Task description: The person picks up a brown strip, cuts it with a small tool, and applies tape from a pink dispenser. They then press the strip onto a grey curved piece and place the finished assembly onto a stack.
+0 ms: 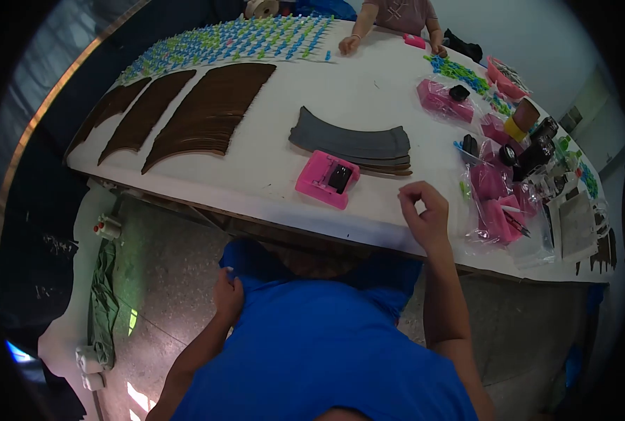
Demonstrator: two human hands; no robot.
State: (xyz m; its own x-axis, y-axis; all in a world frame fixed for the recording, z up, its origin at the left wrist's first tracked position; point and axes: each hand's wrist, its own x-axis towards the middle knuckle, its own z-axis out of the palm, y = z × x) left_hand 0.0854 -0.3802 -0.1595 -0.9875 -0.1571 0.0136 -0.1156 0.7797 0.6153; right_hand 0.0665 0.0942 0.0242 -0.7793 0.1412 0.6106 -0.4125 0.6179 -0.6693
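My right hand point(424, 212) is over the table's front edge, its thumb and index finger curled together; what they hold, if anything, is too small to make out. My left hand point(229, 291) hangs beside my left thigh, below the table edge, fingers curled, their contents hidden. Left of my right hand, a pink holder point(327, 179) with a black part in it lies on the white table. Just behind it is a curved stack of dark grey strips point(351, 142), with brown pieces showing underneath at its right end.
Three brown stacks point(207, 112) lie at the left, with rows of blue and green clips point(235, 42) behind. Pink boxes in plastic point(491, 182), black bottles point(535, 158) and a pink basket point(507, 78) line the right. Across the table, a person's hand point(349, 45) rests.
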